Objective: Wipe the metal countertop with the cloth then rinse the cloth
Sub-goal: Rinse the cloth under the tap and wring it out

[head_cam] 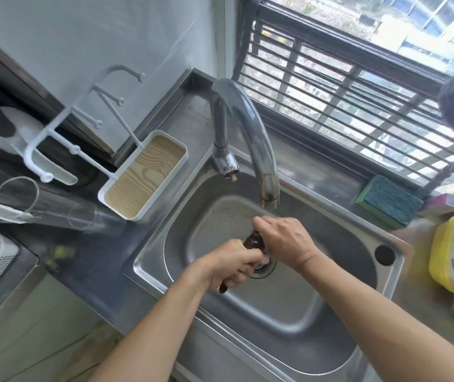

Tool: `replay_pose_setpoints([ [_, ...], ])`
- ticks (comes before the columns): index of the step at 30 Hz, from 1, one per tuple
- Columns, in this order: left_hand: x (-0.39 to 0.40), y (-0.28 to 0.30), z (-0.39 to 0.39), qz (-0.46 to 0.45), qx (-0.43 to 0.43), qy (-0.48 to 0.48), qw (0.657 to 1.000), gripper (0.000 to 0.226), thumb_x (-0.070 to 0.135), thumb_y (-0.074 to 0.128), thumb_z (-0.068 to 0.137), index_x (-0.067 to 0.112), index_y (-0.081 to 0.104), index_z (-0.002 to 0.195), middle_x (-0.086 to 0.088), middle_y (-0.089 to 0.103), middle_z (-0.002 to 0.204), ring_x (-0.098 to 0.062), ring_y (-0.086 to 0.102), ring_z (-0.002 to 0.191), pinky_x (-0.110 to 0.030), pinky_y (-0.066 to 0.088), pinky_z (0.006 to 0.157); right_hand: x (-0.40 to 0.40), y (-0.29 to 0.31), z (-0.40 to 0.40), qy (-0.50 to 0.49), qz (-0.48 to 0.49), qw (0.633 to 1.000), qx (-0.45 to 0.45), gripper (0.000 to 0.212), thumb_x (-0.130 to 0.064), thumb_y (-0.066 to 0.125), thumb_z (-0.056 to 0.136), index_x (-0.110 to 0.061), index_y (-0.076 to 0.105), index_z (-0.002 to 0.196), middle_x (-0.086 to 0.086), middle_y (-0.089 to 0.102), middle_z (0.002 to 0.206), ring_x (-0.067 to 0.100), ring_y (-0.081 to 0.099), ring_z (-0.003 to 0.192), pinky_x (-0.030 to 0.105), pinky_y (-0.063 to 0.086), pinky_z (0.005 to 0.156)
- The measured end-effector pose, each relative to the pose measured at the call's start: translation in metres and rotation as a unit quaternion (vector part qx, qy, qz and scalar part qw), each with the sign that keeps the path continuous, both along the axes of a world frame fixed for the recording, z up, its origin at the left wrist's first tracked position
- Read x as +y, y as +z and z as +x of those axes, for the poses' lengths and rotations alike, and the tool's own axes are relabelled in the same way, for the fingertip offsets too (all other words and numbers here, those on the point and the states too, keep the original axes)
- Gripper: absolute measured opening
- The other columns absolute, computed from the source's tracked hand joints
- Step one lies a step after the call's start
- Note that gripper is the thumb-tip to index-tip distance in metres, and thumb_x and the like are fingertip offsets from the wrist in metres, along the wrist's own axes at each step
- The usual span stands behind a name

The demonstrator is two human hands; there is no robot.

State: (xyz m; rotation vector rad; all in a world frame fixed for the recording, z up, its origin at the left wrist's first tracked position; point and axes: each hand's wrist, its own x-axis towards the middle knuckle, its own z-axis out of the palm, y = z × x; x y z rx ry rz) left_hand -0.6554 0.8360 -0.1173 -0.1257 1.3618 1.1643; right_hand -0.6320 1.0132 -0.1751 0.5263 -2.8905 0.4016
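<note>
Two bare forearms reach in over the stainless steel sink (316, 312); left hand (231, 267) and right hand (285, 239) each grip an end of the dark brown wet cloth (254, 241), twisted tight, apparently wringing it above the drain, below the curved chrome tap (247, 128).

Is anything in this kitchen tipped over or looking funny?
Yes. A clear glass lies on its side on the counter left of the sink, where it might roll. The faucet tip looks rusty brown. Both hands, left hand and right hand, grip the twisted dark cloth, which looks normal.
</note>
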Motion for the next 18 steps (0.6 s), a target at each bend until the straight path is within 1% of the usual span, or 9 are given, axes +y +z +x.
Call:
replay_pose_setpoints([
  [2,-0.002,-0.003,-0.005,0.017,0.026,-0.012,0.999,0.021,0.017,0.063,0.089,0.023,0.048,0.075,0.004,0.039,0.061,-0.010,0.026,0.048,-0.021,0.015,0.039,-0.001,-0.003,0.005,-0.051,-0.017,0.998,-0.023,0.030,-0.021,0.080,0.075,-0.016,0.050,0.075,-0.001,0.056,0.062,0.029,0.055,0.047,0.032,0.039,0.040],
  [4,-0.002,-0.013,-0.011,-0.067,0.196,-0.064,0.976,0.016,0.015,0.065,0.085,0.021,0.051,0.078,0.003,0.054,0.064,-0.018,0.046,0.054,-0.023,0.030,0.044,-0.004,-0.004,0.005,-0.075,-0.036,0.993,-0.085,0.033,-0.019,0.083,0.072,-0.014,0.051,0.080,0.002,0.057,0.069,0.031,0.057,0.056,0.034,0.039,0.047],
  [6,-0.006,-0.026,-0.016,-0.170,0.397,-0.143,0.890,0.017,0.019,0.065,0.083,0.024,0.049,0.082,0.000,0.065,0.077,-0.027,0.061,0.073,-0.027,0.043,0.057,-0.008,0.005,0.000,-0.078,-0.095,0.962,-0.243,0.040,-0.031,0.083,0.076,-0.012,0.053,0.093,0.003,0.060,0.085,0.026,0.058,0.073,0.036,0.042,0.058],
  [7,-0.010,-0.032,-0.019,-0.201,0.463,-0.164,0.847,0.021,0.018,0.063,0.083,0.027,0.044,0.084,-0.001,0.065,0.082,-0.030,0.063,0.079,-0.032,0.047,0.062,-0.007,0.012,-0.003,-0.080,-0.139,0.928,-0.337,0.047,-0.038,0.085,0.075,-0.012,0.054,0.100,0.000,0.060,0.090,0.021,0.057,0.079,0.035,0.044,0.064],
  [9,-0.018,-0.039,-0.022,-0.201,0.547,-0.168,0.795,0.030,0.014,0.063,0.082,0.028,0.038,0.086,0.000,0.060,0.084,-0.033,0.063,0.080,-0.043,0.052,0.064,-0.001,0.029,-0.010,-0.096,-0.272,0.812,-0.508,0.055,-0.051,0.085,0.075,-0.016,0.059,0.107,-0.002,0.064,0.095,0.014,0.063,0.086,0.033,0.055,0.076],
  [11,-0.026,-0.040,-0.025,-0.164,0.602,-0.145,0.768,0.025,0.013,0.063,0.082,0.026,0.045,0.092,0.002,0.055,0.086,-0.030,0.061,0.080,-0.045,0.052,0.064,0.013,0.040,-0.013,-0.117,-0.449,0.666,-0.584,0.057,-0.058,0.081,0.077,-0.013,0.066,0.110,0.004,0.071,0.100,0.017,0.071,0.094,0.046,0.060,0.093],
  [13,-0.030,-0.036,-0.025,-0.095,0.648,-0.098,0.749,0.021,0.015,0.058,0.081,0.024,0.053,0.099,0.001,0.055,0.090,-0.027,0.059,0.082,-0.044,0.053,0.066,0.022,0.043,-0.015,-0.094,-0.558,0.533,-0.629,0.057,-0.062,0.079,0.078,-0.013,0.071,0.107,0.013,0.072,0.107,0.024,0.072,0.099,0.053,0.056,0.097],
  [16,-0.020,-0.025,-0.024,-0.028,0.716,-0.047,0.696,0.022,0.017,0.061,0.079,0.021,0.059,0.100,-0.002,0.059,0.089,-0.027,0.060,0.081,-0.040,0.052,0.065,0.017,0.040,-0.016,0.035,-0.565,0.379,-0.732,0.061,-0.060,0.068,0.088,-0.014,0.061,0.128,0.028,0.058,0.133,0.035,0.065,0.117,0.039,0.059,0.084],
  [18,-0.012,-0.022,-0.023,-0.034,0.762,-0.054,0.644,0.013,0.019,0.068,0.084,0.019,0.066,0.098,-0.001,0.060,0.086,-0.026,0.060,0.078,-0.037,0.049,0.061,0.004,0.039,-0.014,0.094,-0.501,0.346,-0.788,0.058,-0.050,0.067,0.092,-0.015,0.055,0.137,0.026,0.064,0.129,0.025,0.074,0.095,0.017,0.050,0.054],
])
